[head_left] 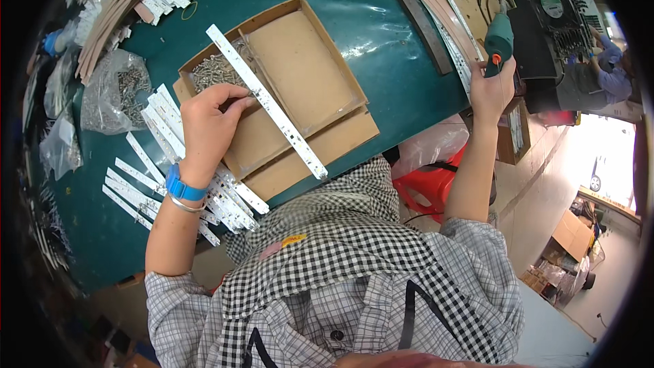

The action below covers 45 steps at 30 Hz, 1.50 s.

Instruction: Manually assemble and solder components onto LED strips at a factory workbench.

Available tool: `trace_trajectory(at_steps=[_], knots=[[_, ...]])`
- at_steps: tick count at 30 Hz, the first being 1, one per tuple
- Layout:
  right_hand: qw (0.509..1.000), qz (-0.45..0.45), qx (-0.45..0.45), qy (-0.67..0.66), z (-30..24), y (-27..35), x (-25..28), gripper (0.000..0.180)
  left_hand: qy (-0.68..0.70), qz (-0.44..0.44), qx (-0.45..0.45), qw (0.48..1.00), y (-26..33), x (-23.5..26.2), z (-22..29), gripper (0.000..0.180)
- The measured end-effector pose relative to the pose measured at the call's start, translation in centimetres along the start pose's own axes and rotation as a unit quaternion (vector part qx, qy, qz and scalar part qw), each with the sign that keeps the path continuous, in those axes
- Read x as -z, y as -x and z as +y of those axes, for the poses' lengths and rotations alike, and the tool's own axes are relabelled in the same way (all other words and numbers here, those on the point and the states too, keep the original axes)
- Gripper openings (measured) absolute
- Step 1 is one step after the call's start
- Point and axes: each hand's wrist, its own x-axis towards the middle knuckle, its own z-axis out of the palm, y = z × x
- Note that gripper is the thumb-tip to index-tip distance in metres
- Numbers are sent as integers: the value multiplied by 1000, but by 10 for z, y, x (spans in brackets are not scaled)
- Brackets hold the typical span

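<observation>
My left hand, with a blue watch on its wrist, has thumb and forefinger pinched at the edge of a white LED circuit-board strip. The strip lies slantwise across a shallow cardboard box, its two ends reaching past the box's sides. Beneath it, one compartment holds small metal screws. Off to the right, my right hand is closed around a teal handheld power tool with an orange switch; its working tip is not clear. Curved strips lie just left of that hand.
More white strips are piled left of the box on the green tabletop. A plastic bag of small metal parts stands beyond them. A dark bar lies at the right. Another person is at the far right.
</observation>
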Motion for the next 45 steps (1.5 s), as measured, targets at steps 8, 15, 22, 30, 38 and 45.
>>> trace_trajectory(at_steps=[8, 15, 22, 30, 38, 45], knots=[[991, -76, 26, 106, 16, -7, -16, 62, -26, -100, -268, 958, 32, 17, 47, 29], [986, -98, 27, 128, 33, -18, -15, 59, -130, -255, -367, 885, 39, -12, 70, 24], [981, -91, 113, 131, 44, -15, -19, 48, -198, -235, -382, 872, 62, 30, 95, 21], [988, -84, 91, 87, 35, -19, -18, 47, -243, -341, -258, 871, 90, 82, 70, 21], [916, -170, -121, -344, -55, 20, 27, 43, -214, -354, -201, 888, 103, 83, 49, 22], [791, -277, -169, -519, -150, 65, 34, 67, -214, -349, -195, 891, 112, 81, 46, 27]])
